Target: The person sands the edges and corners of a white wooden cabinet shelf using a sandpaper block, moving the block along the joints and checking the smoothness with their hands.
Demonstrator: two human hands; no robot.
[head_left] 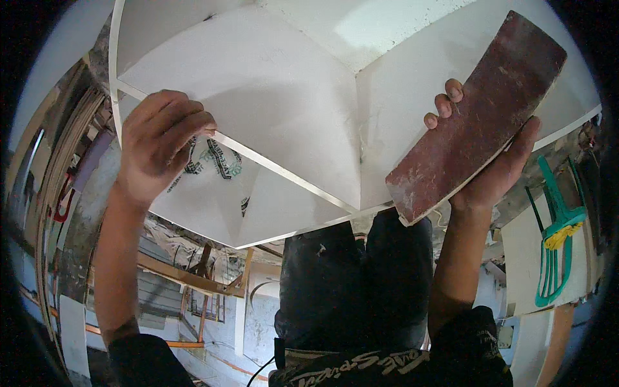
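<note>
In my right hand (493, 177) is a long sanding block (480, 119) faced with worn dark red sandpaper. My fingers wrap around its far side and the thumb lies along the near edge; the block is tilted with its red face toward me. It is above the right part of a white panelled cabinet (290, 103) with compartments. My left hand (158, 145) is closed over the thin white edge of a divider (284, 169) on the cabinet's left side. Its fingertips curl over the edge. Dark and green print marks the white panel below that divider.
At the right a green plastic chair (553, 238) has a yellow item (562, 237) on it. Stacked boards (61, 168) stand along the left. A wooden frame (187, 277) is at the lower left. My legs (354, 284) are right by the cabinet's near edge.
</note>
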